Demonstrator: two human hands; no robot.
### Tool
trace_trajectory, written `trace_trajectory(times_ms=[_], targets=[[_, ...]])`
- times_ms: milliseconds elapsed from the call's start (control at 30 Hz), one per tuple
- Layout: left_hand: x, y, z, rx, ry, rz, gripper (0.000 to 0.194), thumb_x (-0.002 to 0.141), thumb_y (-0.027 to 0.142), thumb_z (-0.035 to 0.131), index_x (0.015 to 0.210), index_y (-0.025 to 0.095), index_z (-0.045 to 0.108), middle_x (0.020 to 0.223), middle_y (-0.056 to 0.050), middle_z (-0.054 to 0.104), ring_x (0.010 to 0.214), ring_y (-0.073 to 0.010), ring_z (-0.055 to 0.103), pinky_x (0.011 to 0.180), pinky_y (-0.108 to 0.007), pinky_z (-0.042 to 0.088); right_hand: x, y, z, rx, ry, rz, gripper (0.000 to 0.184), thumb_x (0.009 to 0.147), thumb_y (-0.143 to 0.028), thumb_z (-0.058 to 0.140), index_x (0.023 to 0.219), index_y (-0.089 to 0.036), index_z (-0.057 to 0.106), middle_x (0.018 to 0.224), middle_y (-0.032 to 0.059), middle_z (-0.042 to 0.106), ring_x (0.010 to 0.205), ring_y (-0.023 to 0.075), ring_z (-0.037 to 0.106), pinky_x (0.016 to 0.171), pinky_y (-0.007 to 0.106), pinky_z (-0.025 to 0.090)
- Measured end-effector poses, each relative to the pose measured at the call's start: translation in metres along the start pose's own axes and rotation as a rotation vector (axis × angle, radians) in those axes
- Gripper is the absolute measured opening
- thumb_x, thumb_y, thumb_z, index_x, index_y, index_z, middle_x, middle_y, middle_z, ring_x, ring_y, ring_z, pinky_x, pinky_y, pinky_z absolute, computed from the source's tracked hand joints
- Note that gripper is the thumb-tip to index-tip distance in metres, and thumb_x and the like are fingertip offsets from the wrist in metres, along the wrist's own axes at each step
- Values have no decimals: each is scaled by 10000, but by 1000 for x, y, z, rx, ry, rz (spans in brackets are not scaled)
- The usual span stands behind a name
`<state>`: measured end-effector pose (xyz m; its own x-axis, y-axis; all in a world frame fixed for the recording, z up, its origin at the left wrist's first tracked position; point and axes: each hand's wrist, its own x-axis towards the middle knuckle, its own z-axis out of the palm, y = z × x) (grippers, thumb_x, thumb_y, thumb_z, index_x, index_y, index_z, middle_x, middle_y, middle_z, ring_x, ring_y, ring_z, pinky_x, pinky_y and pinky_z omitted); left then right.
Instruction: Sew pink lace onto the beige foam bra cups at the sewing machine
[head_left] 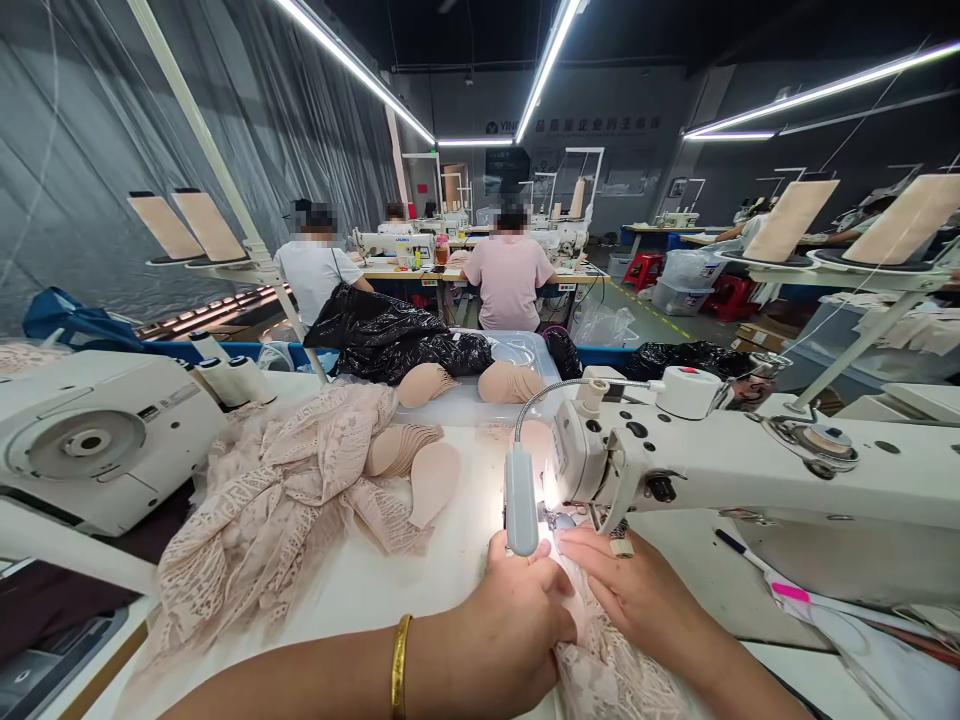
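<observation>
Under the needle end of a white sewing machine [712, 450] lies beige lace fabric [600, 660], trailing toward me over the table's front. My left hand [521, 610] is closed on this fabric just in front of the presser foot, its fingers curled. Beside it, my right hand [619, 575] lies flat on the lace with fingers stretched forward near the foot. A small grey lamp [520, 500] on a bendy neck lights the stitching spot and hides part of it. To the left are a heap of beige lace [285, 500] and a fanned stack of beige cup pads [405, 450].
More cup pads [510, 382] rest on a clear plastic bin [450, 410] behind the table, beside black plastic bags [405, 340]. A second machine [105, 440] stands at left. Thread cones [795, 220] rise at right. A person in pink [510, 270] sits ahead.
</observation>
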<state>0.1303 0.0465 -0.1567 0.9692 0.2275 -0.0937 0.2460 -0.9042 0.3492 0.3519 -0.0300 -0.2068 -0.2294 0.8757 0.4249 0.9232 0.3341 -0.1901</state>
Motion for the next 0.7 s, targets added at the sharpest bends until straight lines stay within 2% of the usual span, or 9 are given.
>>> trace_trajectory(times_ms=[233,400,600,700], targets=[[2,-6,15,-92,117,53,237,854,139,677,988,260,830,1241,-74,687,1188,-327,647,950,-503,554,2,-5,-6,-5,-11,29,452,980,-74,405,1087,-283,790,1101,61,820,866,252,722,655,342,563],[1,-9,19,-101,128,82,117,863,148,688,883,214,783,1205,-88,680,1184,-304,655,992,-477,541,4,-8,-12,-2,-41,29,486,950,-53,385,1069,-281,796,1069,52,827,844,263,717,612,344,556],[1,-14,7,-84,99,123,108,870,130,676,881,194,762,1201,-71,667,1087,-234,672,895,-349,557,1,-4,-8,-41,-40,24,447,980,-81,400,1076,-270,793,1057,75,813,850,252,714,635,331,558],[0,-18,-3,-37,115,140,116,861,117,669,886,197,750,1153,-59,672,1021,-214,663,909,-339,549,-2,0,-4,-55,-29,17,454,979,-79,395,1093,-271,790,1013,84,803,869,267,721,637,334,562]])
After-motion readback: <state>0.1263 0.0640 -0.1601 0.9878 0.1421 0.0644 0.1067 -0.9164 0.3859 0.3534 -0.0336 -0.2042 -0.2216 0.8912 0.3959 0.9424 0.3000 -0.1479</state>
